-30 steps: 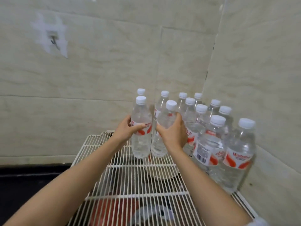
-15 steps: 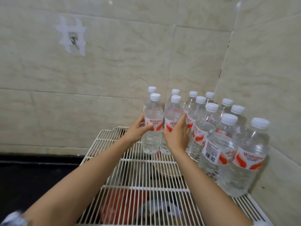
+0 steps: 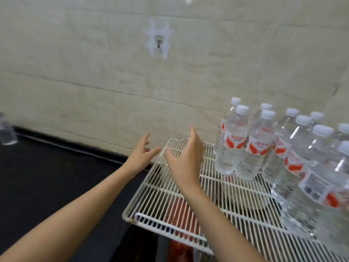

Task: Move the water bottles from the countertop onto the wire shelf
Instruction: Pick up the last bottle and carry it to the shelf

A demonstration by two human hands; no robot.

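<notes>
The wire shelf (image 3: 160, 197) bears upright water bottles (image 3: 231, 146), clustered right.

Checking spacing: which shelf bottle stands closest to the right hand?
The leftmost front bottle, at the cluster's left edge beside the right hand; the others stand farther right or behind.

No text you can read here. The water bottles (image 3: 260, 140) at 2 o'clock on the wire shelf (image 3: 160, 195) wear white bands with red swooshes and a line of red lettering, too blurred to make out. The nearest bottle (image 3: 309, 214) at 4 o'clock turns a white panel (image 3: 315, 185) with grey print blocks your way, but it is smeared and no word or number comes through.
</notes>
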